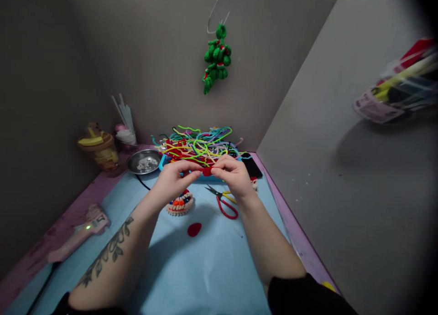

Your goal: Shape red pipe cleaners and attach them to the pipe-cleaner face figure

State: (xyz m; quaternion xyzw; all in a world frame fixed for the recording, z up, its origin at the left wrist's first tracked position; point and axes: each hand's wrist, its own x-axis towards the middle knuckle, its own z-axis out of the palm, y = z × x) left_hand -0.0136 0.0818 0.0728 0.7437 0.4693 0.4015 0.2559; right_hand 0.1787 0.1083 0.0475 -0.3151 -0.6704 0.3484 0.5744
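Observation:
Both hands are raised over the table, pinching a small red piece [207, 171] between them; it looks like felt or chenille, but its exact kind is unclear. My left hand [176, 177] grips its left side with thumb and forefinger. On the other side, the fingers of my right hand [233, 176] close on the right end. Below them lies a flat red teardrop-shaped piece [194, 229]. A beige braided item [180, 203] with orange and blue parts rests under my left hand. Scissors [224, 201] with red and yellow handles lie half open beside my right wrist.
A blue tray [162, 162] heaped with colourful pipe cleaners [205, 144] stands at the back. Left of it are a metal bowl [143, 162] and a brown-yellow pot [101, 148]. A pink glue gun [85, 230] lies at left, its cord trailing. A green ornament [217, 57] hangs on the wall.

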